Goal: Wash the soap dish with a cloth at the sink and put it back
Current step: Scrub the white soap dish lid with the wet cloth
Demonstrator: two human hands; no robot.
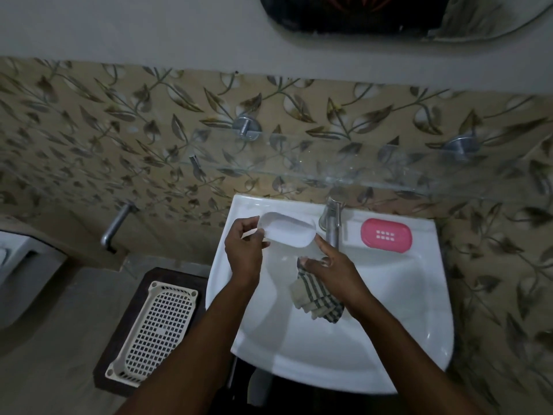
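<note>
The dish [288, 232] is a plain white, shallow oval, held tilted over the back left of the sink [389, 324]. The left hand's [244, 250] fingers [254, 235] pinch its left end. The right hand [332, 265] grips the checked cloth [317, 298], with its forefinger stretched to the dish's right end. There is one white dish, one cloth, and one pink tray [386, 235] on the rim.

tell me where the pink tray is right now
In the head view, the pink tray lies on the back ledge of the sink, just right of the tap.
</note>
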